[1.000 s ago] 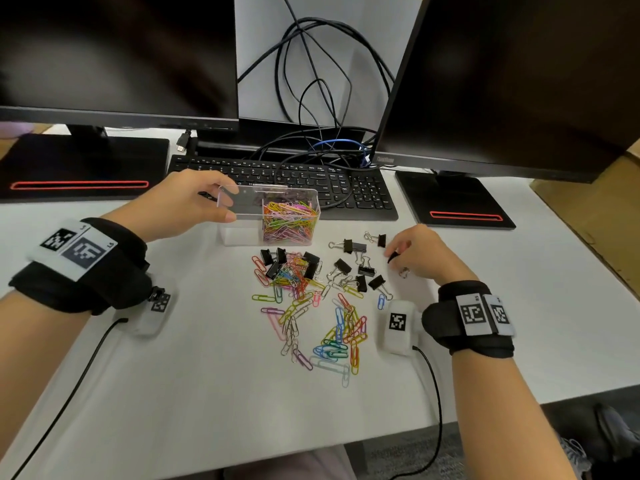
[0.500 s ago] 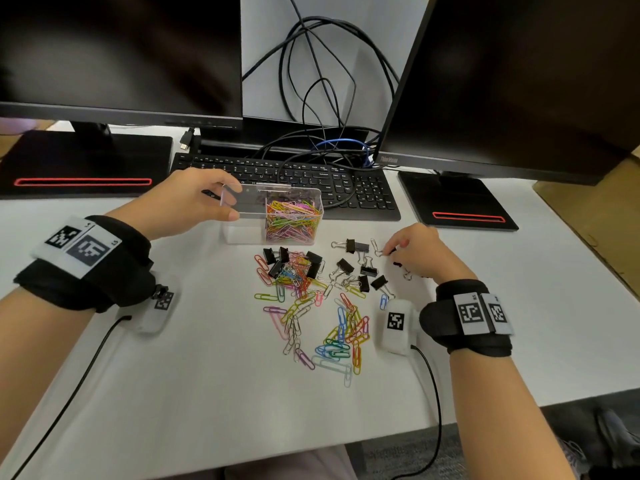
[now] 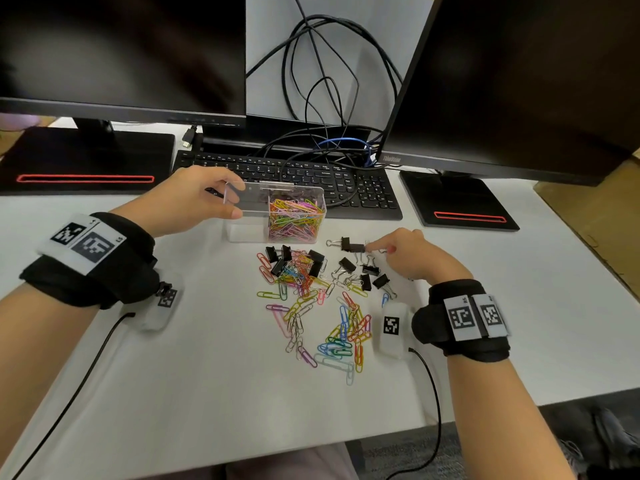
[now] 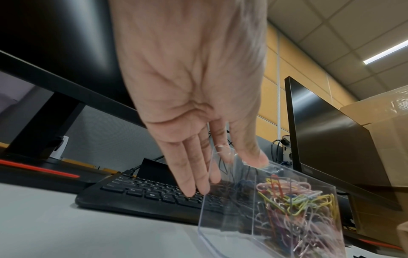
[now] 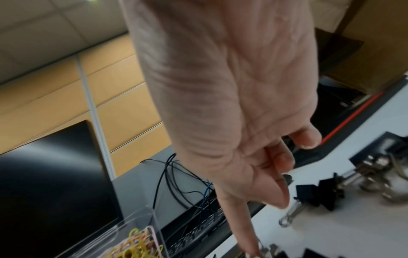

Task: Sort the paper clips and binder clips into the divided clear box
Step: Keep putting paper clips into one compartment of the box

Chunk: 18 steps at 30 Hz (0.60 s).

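Observation:
The divided clear box (image 3: 249,202) (image 4: 232,218) stands in front of the keyboard. Its right compartment is full of coloured paper clips (image 3: 294,216) (image 4: 298,200); its left compartment looks empty. My left hand (image 3: 232,197) (image 4: 227,172) holds the box's left end, thumb on the near rim and fingers behind the far wall. Loose paper clips (image 3: 311,306) and black binder clips (image 3: 363,271) lie mixed on the table. My right hand (image 3: 381,249) (image 5: 280,197) has its index finger stretched out, touching the wire handle of a binder clip (image 3: 349,244). Its other fingers are curled and nothing shows in them.
A black keyboard (image 3: 311,178) lies right behind the box, with cables (image 3: 329,98) and two monitors on red-striped stands (image 3: 457,206) behind it. A cardboard box (image 3: 606,209) stands off the table's right edge. More binder clips (image 3: 284,256) lie on the pile's left.
My right hand has slid left along the table and stretched its index finger onto the binder clip near the box. My left hand has kept its hold on the box.

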Tool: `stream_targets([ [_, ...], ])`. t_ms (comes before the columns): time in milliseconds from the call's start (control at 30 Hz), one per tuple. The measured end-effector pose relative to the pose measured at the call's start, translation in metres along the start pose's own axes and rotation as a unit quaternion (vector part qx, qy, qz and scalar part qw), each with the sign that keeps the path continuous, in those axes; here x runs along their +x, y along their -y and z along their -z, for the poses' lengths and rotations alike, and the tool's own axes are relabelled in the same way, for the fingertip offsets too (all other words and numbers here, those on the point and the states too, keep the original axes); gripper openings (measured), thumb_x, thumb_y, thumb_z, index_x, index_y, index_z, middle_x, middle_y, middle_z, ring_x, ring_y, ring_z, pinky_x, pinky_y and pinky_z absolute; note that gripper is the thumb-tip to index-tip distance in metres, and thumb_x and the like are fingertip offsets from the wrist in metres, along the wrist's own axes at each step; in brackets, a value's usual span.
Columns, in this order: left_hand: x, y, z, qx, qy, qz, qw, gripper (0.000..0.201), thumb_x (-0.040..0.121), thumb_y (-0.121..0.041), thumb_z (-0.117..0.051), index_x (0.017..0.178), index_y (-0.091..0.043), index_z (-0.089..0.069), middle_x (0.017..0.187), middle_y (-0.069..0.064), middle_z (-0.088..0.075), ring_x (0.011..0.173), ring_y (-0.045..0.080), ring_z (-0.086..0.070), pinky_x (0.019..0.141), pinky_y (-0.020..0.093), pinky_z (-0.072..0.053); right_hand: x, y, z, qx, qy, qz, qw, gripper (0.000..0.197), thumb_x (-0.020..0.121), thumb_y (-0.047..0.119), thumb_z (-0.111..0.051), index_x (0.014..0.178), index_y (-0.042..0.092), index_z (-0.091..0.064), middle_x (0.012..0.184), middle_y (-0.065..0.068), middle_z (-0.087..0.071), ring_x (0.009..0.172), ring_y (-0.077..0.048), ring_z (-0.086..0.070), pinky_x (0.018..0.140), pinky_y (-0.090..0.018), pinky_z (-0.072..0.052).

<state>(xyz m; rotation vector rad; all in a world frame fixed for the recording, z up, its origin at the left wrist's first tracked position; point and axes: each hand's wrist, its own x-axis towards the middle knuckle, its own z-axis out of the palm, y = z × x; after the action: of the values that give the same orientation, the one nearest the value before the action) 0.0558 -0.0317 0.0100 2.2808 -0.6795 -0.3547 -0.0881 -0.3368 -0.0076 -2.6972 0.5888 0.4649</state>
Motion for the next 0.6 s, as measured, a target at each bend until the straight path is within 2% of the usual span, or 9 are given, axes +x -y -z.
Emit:
stream_targets([
  [100,0.0,0.0,0.0,0.001,0.001,-0.001,1.0,0.041,0.08,-0.022,-0.077,0.118,-0.027,-0.061,0.107,-0.004,-0.067,0.095,0.013,-0.067,0.096,0.039,-0.049,-0.009,0.011,0.002,-0.015,0.028,0.033,0.999,0.064,0.091,-0.004,-0.027,0.127,0.038,-0.058,0.14,-0.01,-0.044,0.131,-0.03,-0.032,0.104,-0.043,-0.037],
  [167,0.0,0.0,0.0,0.002,0.0,-0.002,1.0,0.041,0.081,-0.022,-0.077,0.118,-0.027,-0.061,0.107,-0.004,-0.067,0.095,0.013,-0.067,0.096,0.039,-0.049,-0.012,0.015,0.004,-0.003,0.046,0.052,0.998,0.062,0.09,-0.006,-0.03,0.123,0.036,-0.063,0.136,-0.008,-0.049,0.129,-0.03,-0.037,0.104,-0.042,-0.04],
  [200,0.0,0.0,0.0,0.003,0.0,-0.003,1.0,0.041,0.081,-0.022,-0.077,0.118,-0.028,-0.061,0.107,-0.004,-0.067,0.095,0.013,-0.067,0.096,0.038,-0.049,-0.013,0.014,0.004,0.005,0.05,0.055,0.997,0.058,0.09,-0.005,-0.035,0.121,0.035,-0.064,0.128,-0.008,-0.052,0.127,-0.029,-0.039,0.103,-0.04,-0.041],
  [267,0.0,0.0,0.0,0.005,0.002,-0.002,1.0,0.041,0.081,-0.023,-0.076,0.118,-0.028,-0.06,0.108,-0.005,-0.067,0.095,0.012,-0.067,0.095,0.037,-0.048,-0.013,0.012,0.006,0.02,0.037,0.044,0.998,0.041,0.086,0.005,-0.057,0.115,0.033,-0.068,0.117,-0.006,-0.051,0.12,-0.027,-0.043,0.097,-0.038,-0.042],
  [333,0.0,0.0,0.0,0.007,0.003,-0.003,1.0,0.041,0.081,-0.023,-0.076,0.118,-0.029,-0.06,0.108,-0.005,-0.066,0.095,0.012,-0.067,0.094,0.036,-0.048,-0.01,0.008,0.006,0.017,0.018,0.016,1.0,0.033,0.073,0.022,-0.078,0.101,0.036,-0.067,0.115,-0.006,-0.049,0.11,-0.027,-0.049,0.089,-0.037,-0.045],
  [367,0.0,0.0,0.0,0.006,0.003,-0.003,1.0,0.04,0.081,-0.023,-0.076,0.117,-0.029,-0.06,0.107,-0.006,-0.066,0.095,0.012,-0.067,0.093,0.035,-0.048,-0.009,0.007,0.005,0.007,0.019,0.002,1.0,0.033,0.067,0.027,-0.082,0.093,0.037,-0.064,0.114,-0.006,-0.049,0.105,-0.028,-0.052,0.084,-0.035,-0.046],
  [467,-0.001,-0.001,0.0,0.001,0.0,-0.001,1.0,0.038,0.08,-0.022,-0.077,0.115,-0.028,-0.062,0.106,-0.006,-0.067,0.094,0.013,-0.068,0.092,0.035,-0.047,-0.005,0.006,-0.001,-0.01,0.02,-0.013,1.0,0.032,0.059,0.029,-0.084,0.078,0.034,-0.059,0.11,-0.006,-0.051,0.099,-0.03,-0.055,0.078,-0.035,-0.049],
  [600,-0.001,-0.002,0.0,0.002,0.001,-0.001,1.0,0.038,0.081,-0.022,-0.077,0.115,-0.028,-0.062,0.107,-0.005,-0.066,0.094,0.013,-0.067,0.091,0.034,-0.047,-0.001,0.008,-0.005,-0.004,-0.003,0.021,1.0,0.024,0.064,0.017,-0.08,0.069,0.03,-0.06,0.096,-0.002,-0.06,0.099,-0.028,-0.055,0.088,-0.043,-0.05],
])
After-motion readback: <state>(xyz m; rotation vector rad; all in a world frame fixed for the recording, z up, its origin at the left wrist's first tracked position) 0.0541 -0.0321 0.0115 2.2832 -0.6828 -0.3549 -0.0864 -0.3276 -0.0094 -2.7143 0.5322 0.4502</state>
